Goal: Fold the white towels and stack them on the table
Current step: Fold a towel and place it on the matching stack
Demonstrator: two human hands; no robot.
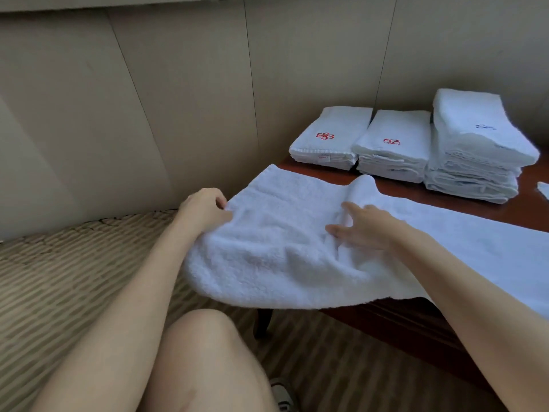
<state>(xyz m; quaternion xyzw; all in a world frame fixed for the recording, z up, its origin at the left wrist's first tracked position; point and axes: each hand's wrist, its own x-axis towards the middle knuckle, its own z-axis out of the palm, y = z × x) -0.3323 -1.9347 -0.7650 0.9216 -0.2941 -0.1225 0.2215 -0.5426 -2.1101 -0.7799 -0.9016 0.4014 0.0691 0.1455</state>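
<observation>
Left hand (205, 208) pinched the fluffy white towel's (276, 254) edge; right hand (361, 227) lay flat, fingers spread, on its terry pile over the glossy wooden table (528, 203).

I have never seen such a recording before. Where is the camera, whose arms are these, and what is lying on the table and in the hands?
There is no machine here. The one picture comes from a camera on a person's head, looking down, so the arms are that person's own. The left hand grips the edge of a white towel that is spread over the corner of a dark wooden table. The right hand rests on the towel with its fingers spread. Behind it stand three stacks of folded towels: two low stacks with red marks and a taller stack with a blue mark. Below is a knee and striped carpet.
</observation>
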